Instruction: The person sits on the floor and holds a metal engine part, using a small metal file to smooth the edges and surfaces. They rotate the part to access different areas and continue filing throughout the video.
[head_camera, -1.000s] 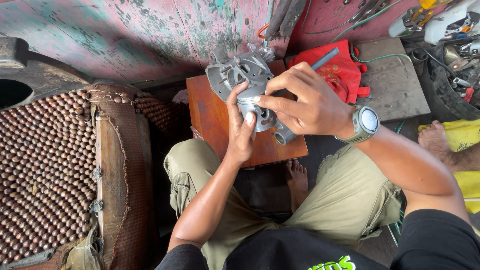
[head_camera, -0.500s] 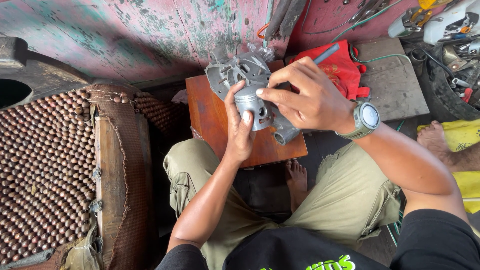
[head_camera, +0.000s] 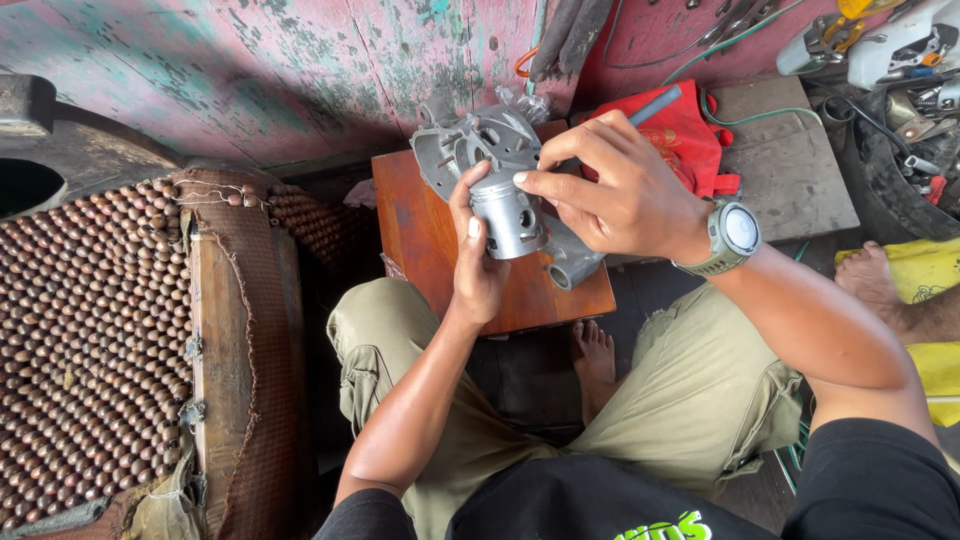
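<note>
At the far left we see a brown beaded seat mat (head_camera: 90, 340). Our left hand (head_camera: 478, 262) is wrapped around a silver cylindrical metal piston (head_camera: 507, 214), thumb on its near side, holding it above the reddish-brown wooden surface (head_camera: 410, 235). Just beyond it stands a grey cast-metal engine casing (head_camera: 470, 145). Our right hand (head_camera: 620, 195), wearing a grey wristwatch (head_camera: 733, 238), pinches the piston's top with fingertips closed on it. Farther right lies a red cloth bag (head_camera: 690, 140).

Even, diffuse daylight throughout; scene moderately bright. Soft shadow cast under wooden stool (head_camera: 420, 240) and between legs. Mild sheen noted on metal piston (head_camera: 508, 215). Focus sharp centrally; slight wide-angle stretching observed at edges.
</note>
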